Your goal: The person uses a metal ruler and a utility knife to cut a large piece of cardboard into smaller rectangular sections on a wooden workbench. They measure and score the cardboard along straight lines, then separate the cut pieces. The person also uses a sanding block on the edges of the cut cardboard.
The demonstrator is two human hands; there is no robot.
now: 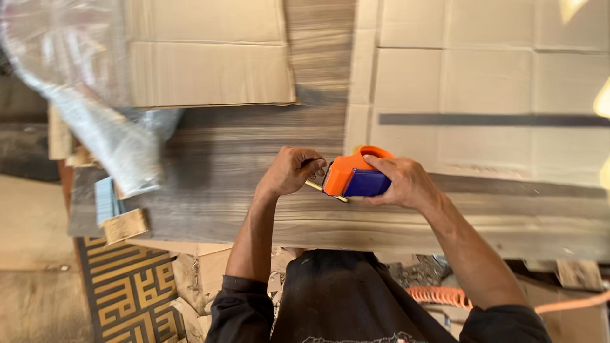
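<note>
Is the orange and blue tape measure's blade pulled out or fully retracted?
Pulled out slightly: a short yellow blade shows between the tape measure and the left hand.

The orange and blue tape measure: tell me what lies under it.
The orange and blue tape measure, held in the right hand, sits over the grey wood-grain board. The left hand pulls its yellow blade. The board directly beneath is hidden.

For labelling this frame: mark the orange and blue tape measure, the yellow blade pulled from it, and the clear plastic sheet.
tape measure (353,178), head view, on its blue side face.
yellow blade (314,186), head view, on the strip between the hands.
clear plastic sheet (101,127), head view, on its crumpled middle.
</note>
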